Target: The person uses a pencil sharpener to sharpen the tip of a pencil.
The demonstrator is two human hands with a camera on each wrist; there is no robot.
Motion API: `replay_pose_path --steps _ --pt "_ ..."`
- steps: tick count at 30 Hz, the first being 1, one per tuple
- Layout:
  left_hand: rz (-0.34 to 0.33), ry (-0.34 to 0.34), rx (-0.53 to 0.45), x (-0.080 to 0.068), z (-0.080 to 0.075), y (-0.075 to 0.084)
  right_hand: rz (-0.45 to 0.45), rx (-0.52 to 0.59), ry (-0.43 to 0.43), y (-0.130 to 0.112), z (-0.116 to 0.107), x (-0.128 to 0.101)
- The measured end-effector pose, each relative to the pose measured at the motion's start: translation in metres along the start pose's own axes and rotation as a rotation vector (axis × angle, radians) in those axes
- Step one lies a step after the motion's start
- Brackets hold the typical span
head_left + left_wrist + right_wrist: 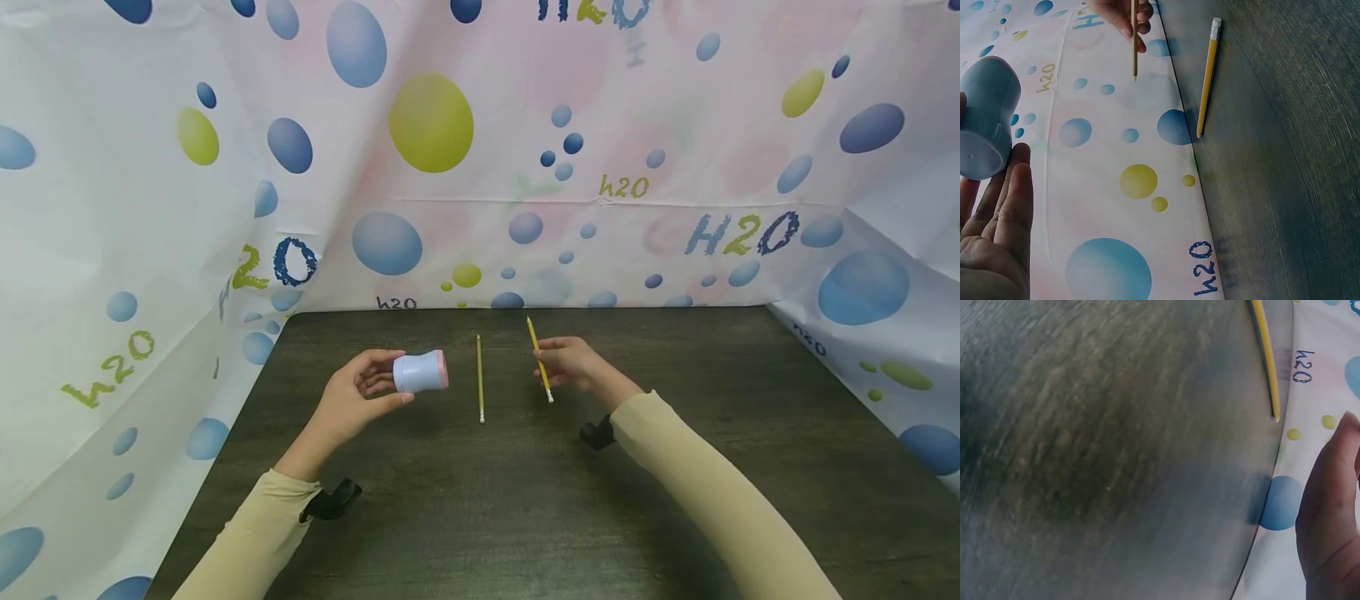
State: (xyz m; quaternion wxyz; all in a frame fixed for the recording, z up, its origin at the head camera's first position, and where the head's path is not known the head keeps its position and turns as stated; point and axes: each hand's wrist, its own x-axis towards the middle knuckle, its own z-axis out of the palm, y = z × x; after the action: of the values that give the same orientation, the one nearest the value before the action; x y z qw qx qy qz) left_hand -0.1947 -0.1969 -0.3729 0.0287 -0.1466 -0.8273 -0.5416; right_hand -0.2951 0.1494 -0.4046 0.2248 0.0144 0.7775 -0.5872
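My left hand [347,402] holds a small light-blue, waisted cylinder [417,372] with a pink end, tilted on its side above the table. In the left wrist view, this cylinder [990,115] sits by the fingers at the left edge. My right hand [576,364] pinches a yellow pencil [533,336], its point away from me and its white eraser end toward me. A second yellow pencil [481,375] lies on the table between the hands, point to the back. The right wrist view shows part of the right hand [1335,512] and the lying pencil [1266,356], not the held one.
The dark wood-grain table [465,508] ends at the back against a white sheet [510,175] printed with blue and green dots and lettering. The sheet also rises along the left and right sides. A black strap piece [335,500] shows at the left wrist, another [597,433] at the right.
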Motion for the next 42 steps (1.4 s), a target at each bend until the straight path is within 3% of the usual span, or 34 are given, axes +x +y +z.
replay_pose_path --steps 9,25,42 --pt "-0.01 0.004 0.004 0.0 0.001 -0.001 0.032 0.009 0.005 0.008 0.003 0.009" --pt "-0.01 -0.002 -0.018 0.0 -0.001 -0.004 0.121 0.001 0.088 0.014 0.013 0.021" --pt "-0.025 -0.012 -0.023 -0.001 -0.001 -0.004 0.149 0.011 0.082 0.017 0.01 0.027"
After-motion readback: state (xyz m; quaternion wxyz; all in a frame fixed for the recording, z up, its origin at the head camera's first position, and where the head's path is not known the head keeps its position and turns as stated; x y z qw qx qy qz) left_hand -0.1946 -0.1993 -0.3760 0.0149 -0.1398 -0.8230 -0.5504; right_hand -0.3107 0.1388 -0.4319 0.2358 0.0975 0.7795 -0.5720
